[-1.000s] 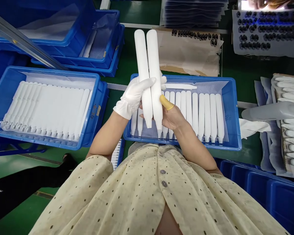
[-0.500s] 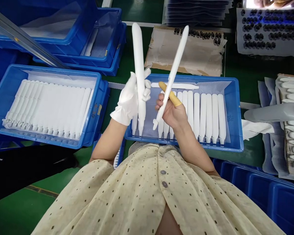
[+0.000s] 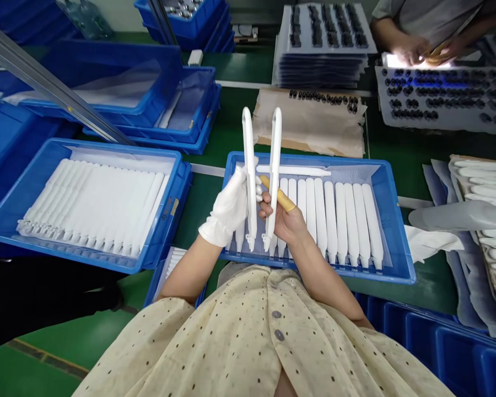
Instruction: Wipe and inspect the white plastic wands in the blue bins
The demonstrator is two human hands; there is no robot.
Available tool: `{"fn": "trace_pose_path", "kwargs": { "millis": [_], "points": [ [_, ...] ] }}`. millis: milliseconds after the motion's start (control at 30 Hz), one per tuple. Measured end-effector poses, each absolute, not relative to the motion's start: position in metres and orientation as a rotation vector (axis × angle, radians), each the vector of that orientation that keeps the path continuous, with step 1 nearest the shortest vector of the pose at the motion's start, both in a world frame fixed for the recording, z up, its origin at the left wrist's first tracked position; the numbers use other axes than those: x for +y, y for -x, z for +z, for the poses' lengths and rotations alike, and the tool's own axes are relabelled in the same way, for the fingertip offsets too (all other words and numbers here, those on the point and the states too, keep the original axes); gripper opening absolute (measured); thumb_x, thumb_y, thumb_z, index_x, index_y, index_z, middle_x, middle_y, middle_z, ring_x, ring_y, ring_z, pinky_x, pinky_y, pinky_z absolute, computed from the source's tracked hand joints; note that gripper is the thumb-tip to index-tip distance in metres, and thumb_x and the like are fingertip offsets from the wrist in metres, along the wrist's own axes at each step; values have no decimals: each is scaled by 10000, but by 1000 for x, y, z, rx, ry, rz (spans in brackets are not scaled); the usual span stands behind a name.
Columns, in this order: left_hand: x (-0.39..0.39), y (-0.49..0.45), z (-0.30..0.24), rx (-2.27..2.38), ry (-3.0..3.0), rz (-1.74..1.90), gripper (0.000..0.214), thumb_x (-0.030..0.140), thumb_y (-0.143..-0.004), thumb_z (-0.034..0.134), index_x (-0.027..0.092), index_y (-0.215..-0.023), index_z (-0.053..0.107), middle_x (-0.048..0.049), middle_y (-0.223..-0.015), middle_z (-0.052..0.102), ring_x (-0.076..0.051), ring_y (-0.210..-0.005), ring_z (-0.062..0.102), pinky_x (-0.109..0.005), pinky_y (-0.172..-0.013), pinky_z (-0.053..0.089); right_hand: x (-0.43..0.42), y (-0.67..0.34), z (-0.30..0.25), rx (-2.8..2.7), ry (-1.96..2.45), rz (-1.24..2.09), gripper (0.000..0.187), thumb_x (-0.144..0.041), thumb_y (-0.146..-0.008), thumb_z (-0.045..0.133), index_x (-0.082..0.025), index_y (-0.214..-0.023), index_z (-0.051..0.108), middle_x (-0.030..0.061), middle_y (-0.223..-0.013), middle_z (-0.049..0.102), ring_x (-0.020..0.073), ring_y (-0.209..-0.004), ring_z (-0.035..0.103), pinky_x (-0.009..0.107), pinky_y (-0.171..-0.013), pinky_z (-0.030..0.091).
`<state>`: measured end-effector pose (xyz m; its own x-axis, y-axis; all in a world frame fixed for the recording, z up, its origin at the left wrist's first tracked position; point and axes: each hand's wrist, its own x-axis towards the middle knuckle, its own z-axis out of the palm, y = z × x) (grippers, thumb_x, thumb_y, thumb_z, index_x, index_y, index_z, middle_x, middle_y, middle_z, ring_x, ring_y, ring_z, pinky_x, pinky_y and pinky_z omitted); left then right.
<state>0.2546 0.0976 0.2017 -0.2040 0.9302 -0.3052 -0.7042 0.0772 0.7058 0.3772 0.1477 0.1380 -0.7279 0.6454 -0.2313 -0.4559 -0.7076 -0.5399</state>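
White pieces (image 3: 250, 179) (image 3: 274, 176) stand apart in both hands (image 3: 228, 207) (image 3: 288, 219).

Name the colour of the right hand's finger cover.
The finger cover is yellow; head view shows it best.

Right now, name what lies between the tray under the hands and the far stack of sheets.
The head view shows a brownish sheet bearing small black pieces, with green tabletop around it.

a narrow gap parts the 2 held white plastic shells (image 3: 274, 176). a strip of green tabletop (image 3: 197, 201) gives passage between 2 blue trays (image 3: 402, 234), the gloved left hand (image 3: 228, 208) over its near end; a slanted metal post (image 3: 58, 90) obstructs the left rear.
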Motion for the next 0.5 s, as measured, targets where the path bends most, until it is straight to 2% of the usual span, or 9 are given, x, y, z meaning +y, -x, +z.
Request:
{"fn": "trace_pose_path", "kwargs": {
  "millis": [100,167,333,400,500],
  "points": [
    [95,-257,197,930,-399,1565,527,274,-892,804,220,-1392,645,16,-763,660,-110,-587,627,-197,-515,547,146,-379,134,-717,524,2318,456,-517,-824,734,-265,-1197,660,-26,-817,575,99,-582,447,259,-571,530],
    [93,-257,194,899,-421,1588,560,232,-833,845,226,-1364,669,16,-812,670,-93,-590,606,-190,-531,539,145,-381,131,-784,506,2259,523,-552,-813,745,-289,-1248,624,-15,-869,631,103,-570,465,254,-513,499],
    [92,-252,197,851,-335,1586,303,320,-974,698,166,-1233,723,-21,-873,685,-98,-682,651,-204,-687,584,144,-386,130,-889,465,2143,577,-519,-790,788,-384,-1313,584,6,-1069,711,121,-635,511,245,-488,454],
    [92,-250,198,877,-352,1573,252,287,-985,679,145,-1188,723,-35,-887,696,-120,-734,687,-228,-736,603,143,-386,131,-866,457,2139,573,-513,-802,775,-407,-1335,592,7,-1066,706,132,-672,512,258,-522,470],
    [93,-247,196,879,-413,1589,199,219,-981,664,160,-1165,710,-28,-870,694,-127,-730,691,-231,-702,601,140,-386,133,-801,433,2192,574,-415,-785,787,-405,-1337,628,1,-1064,687,131,-741,548,261,-596,520]
  ]
}}
